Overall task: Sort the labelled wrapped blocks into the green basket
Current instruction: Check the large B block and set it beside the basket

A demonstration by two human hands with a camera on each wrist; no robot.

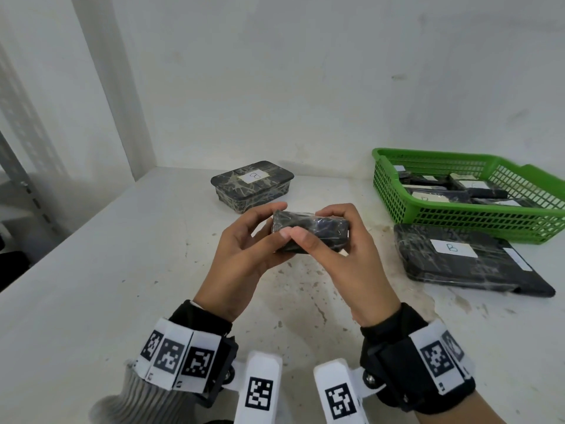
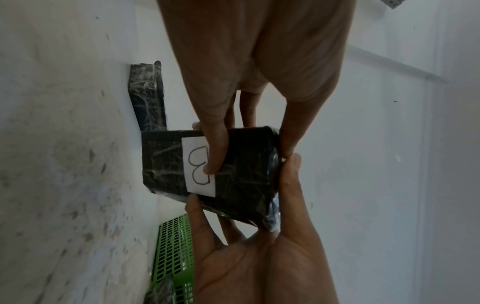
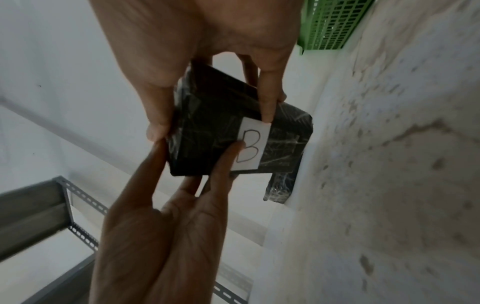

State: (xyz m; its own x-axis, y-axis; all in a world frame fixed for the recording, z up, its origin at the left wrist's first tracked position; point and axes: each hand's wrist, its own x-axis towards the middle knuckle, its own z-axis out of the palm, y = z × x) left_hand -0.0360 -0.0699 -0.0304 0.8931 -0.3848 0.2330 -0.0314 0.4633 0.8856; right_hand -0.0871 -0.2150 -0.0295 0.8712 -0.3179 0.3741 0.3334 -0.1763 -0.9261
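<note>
My left hand (image 1: 269,223) and right hand (image 1: 308,223) together hold a black plastic-wrapped block (image 1: 308,231) above the middle of the white table. Its white label marked B (image 2: 200,174) faces away from the head camera and shows in both wrist views. My left fingers (image 2: 213,156) lie across the label, the left thumb on the opposite edge. My right hand's fingertips (image 3: 267,115) touch the label (image 3: 252,148) from the other end. The green basket (image 1: 394,191) stands at the right rear and holds several wrapped labelled blocks.
A wrapped box labelled B (image 1: 252,185) sits on the table behind my hands. A large flat wrapped block labelled B (image 1: 458,264) lies in front of the basket. A white wall closes the back; a grey metal shelf frame (image 3: 78,197) stands to the left.
</note>
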